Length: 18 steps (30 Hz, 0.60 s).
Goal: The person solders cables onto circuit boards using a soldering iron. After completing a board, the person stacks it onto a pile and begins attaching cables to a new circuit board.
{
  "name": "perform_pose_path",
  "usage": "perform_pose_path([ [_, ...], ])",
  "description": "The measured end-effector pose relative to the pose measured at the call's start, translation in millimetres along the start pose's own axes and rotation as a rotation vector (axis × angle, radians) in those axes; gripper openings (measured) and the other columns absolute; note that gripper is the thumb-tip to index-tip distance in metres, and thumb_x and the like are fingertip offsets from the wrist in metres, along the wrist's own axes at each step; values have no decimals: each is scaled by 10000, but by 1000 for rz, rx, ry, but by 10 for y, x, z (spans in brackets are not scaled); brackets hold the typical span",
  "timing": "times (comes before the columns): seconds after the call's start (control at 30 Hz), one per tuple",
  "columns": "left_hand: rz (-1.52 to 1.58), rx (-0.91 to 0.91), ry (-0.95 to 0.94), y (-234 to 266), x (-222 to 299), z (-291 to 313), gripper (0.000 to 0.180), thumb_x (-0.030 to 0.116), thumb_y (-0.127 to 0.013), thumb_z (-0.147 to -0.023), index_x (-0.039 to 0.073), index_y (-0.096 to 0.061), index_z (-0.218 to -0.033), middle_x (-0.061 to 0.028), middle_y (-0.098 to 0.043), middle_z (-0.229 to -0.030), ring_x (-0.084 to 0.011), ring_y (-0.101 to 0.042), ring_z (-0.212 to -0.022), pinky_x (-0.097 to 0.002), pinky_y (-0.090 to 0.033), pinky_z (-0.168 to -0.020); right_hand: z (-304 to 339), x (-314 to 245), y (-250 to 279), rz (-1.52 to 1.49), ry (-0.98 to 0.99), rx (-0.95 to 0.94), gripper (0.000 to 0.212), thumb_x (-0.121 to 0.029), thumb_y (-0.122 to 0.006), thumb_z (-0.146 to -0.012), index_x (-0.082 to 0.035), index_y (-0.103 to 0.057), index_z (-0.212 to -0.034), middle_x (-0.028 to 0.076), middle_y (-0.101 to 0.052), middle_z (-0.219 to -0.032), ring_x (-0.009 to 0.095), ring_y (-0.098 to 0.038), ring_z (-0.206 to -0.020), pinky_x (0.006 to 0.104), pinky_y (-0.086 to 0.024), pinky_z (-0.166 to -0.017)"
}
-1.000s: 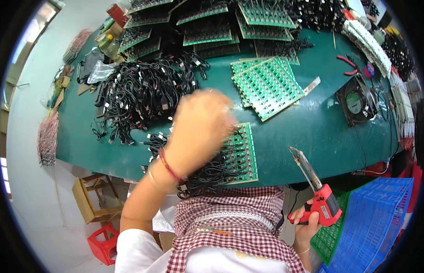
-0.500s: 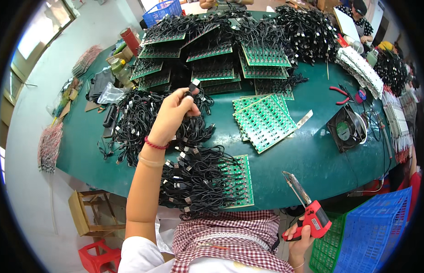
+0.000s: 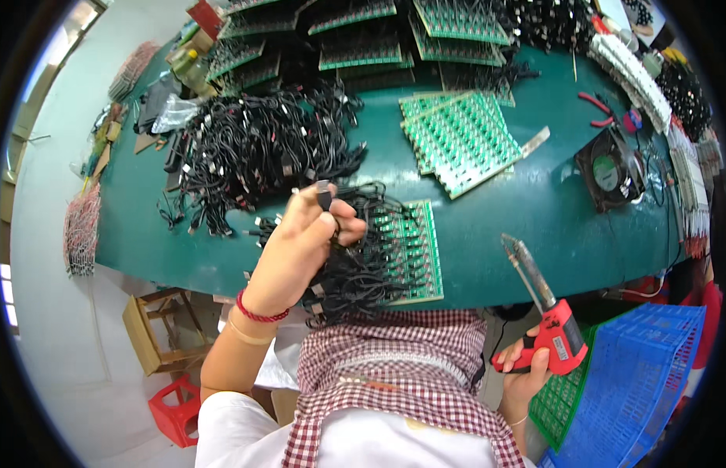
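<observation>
My left hand (image 3: 301, 238) is closed on a black USB cable (image 3: 325, 200), its metal plug pointing up between thumb and fingers. It is above a green circuit board panel (image 3: 420, 242) at the table's near edge. Many black cables (image 3: 351, 285) run from that panel's left side, partly hidden under the hand. In my right hand (image 3: 525, 368) is a red soldering gun (image 3: 556, 343), gripped by its handle with the metal tip pointing up and left, to the right of the panel. Beyond the left hand lies a pile of loose black USB cables (image 3: 254, 148).
A small stack of green panels (image 3: 464, 140) lies mid-table. Cabled panels (image 3: 363, 56) are stacked at the back. To the right are a black fan (image 3: 609, 170) and red-handled pliers (image 3: 595, 105). A blue crate (image 3: 651, 366) stands below the right edge, a red stool (image 3: 174, 413) at lower left.
My left hand has come back from the cable pile toward me, over the near panel, with the cable in it. The soldering gun has moved slightly up and right in view.
</observation>
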<state>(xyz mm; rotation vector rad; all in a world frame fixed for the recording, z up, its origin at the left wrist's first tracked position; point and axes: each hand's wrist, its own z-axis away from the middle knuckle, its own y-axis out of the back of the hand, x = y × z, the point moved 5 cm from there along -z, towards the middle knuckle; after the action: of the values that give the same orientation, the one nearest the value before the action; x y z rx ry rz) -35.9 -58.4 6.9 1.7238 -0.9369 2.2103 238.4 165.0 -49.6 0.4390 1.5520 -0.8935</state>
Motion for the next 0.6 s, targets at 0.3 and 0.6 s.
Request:
perform_pose_path([
  [0.3, -1389, 178, -662, -262, 352, 84, 282, -12, -612, -784, 18, -563, -1060, -108, -586, -1045, -247, -587, -920, -313, -460, -768, -97, 55, -51, -24, -45, -20, 404, -356, -465, -946, 25, -433, -1076, 67, -470, -585, 128, -450, -433, 279, -440, -456],
  [0.6, -1445, 50, -414, -287, -87, -306, 100, 43, -607, -804, -8, -608, -891, -95, -604, -791, -215, -595, -731, -322, -471, -668, 33, 4, 58, -59, -11, 17, 418, -367, -470, -941, 27, -437, -1078, 67, -484, -592, 126, -459, -439, 282, -444, -460],
])
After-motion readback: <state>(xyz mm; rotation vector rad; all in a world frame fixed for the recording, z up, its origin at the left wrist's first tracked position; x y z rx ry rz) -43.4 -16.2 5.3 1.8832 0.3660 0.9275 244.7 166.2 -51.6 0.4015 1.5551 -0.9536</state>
